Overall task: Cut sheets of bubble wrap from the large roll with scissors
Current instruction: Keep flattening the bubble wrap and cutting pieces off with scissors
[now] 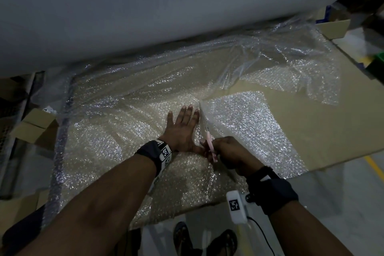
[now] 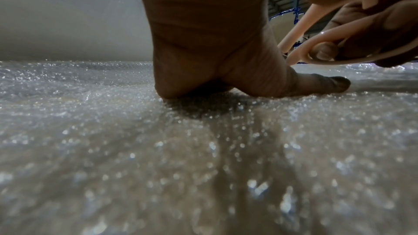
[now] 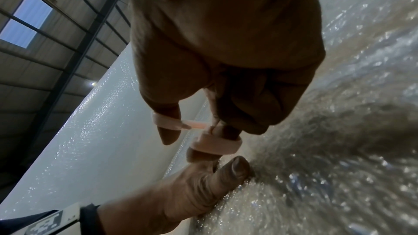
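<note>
one big white roll [image 1: 166,6] lies across the far side of the floor. bubble wrap [image 1: 116,122] comes off it toward the person and is spread over one flat sheet of brown cardboard [image 1: 311,122]. a second loose bit of wrap [image 1: 291,62] is bunched up at the far right.

two hands are at work. the left hand [image 1: 182,129] lies flat on the wrap with its fingers straight and spread, pressing it down. in the left wrist view its palm [image 2: 203,51] and thumb sit right on the bubbles.

the right hand [image 1: 230,151] holds one pair of scissors [image 1: 207,137] with pink handles. its thumb is in one ring and its fingers are in the other ring [image 3: 214,145], so its grip is curled round the handles. the blades point away from the person, just beside the left hand's fingers, along a cut line in the wrap.

there are two wrist bands, one on each arm. two feet in sandals [image 1: 205,239] show at the bottom. one small brown box [image 1: 35,127] sits at the left, and one more box [image 1: 332,27] at the far right.
</note>
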The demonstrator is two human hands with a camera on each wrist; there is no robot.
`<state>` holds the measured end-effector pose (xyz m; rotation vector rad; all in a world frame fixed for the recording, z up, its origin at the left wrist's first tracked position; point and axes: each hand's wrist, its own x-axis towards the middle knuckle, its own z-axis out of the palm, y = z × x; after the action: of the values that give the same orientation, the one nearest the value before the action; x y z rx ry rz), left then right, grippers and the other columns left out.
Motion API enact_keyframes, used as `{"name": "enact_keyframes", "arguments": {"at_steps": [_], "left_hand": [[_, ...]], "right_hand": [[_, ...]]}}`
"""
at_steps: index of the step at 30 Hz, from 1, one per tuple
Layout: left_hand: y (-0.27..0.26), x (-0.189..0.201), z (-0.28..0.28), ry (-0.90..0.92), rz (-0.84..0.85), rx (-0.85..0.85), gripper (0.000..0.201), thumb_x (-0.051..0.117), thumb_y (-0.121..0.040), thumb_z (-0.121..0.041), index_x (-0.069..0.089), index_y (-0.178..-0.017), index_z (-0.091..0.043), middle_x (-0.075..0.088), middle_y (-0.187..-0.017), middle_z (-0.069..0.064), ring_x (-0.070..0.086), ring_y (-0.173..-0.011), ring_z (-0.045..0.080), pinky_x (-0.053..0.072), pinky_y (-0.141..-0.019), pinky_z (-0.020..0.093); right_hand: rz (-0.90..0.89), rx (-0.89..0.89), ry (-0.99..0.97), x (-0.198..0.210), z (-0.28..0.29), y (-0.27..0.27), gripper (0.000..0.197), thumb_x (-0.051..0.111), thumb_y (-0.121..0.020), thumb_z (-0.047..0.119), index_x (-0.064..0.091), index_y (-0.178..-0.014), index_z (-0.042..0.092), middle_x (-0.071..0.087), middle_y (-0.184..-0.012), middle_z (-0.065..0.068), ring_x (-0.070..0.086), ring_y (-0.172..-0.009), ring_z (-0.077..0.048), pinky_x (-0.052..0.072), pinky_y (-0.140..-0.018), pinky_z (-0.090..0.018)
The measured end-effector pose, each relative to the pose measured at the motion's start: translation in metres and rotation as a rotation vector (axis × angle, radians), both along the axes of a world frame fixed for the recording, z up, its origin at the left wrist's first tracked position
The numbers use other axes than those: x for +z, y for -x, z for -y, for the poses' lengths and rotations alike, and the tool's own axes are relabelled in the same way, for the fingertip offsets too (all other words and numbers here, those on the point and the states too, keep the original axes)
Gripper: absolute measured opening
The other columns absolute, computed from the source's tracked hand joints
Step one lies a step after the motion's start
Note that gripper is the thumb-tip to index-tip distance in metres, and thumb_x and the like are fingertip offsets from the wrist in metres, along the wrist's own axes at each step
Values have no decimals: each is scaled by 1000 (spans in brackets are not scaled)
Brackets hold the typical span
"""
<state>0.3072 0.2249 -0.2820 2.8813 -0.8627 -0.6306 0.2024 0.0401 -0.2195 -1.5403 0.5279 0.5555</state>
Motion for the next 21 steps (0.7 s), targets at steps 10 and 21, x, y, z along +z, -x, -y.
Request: {"name": "enact_keyframes", "arguments": {"at_steps": [10,21], "left_hand": [[0,-2,0,8,4,-1,165,12,-35,-118,-22,-164,-19,-31,-171,9,-29,-157,31,-11,-120,72],[0,-3,0,-13,13,-6,165,6,-33,-117,-23,-164,-21,-34,-170,9,-31,-157,31,-14,-120,71]], "right_hand": [[-19,4,-14,6,-2,-8,44,76,-93,34,75,-87,-10,66,-71,-24,60,-55,-26,52,-63,-42],[-40,62,-57,8,9,-2,33,67,-99,20,74,-86,-10,68,-70,-21,61,-56,-27,54,-57,-36]]}}
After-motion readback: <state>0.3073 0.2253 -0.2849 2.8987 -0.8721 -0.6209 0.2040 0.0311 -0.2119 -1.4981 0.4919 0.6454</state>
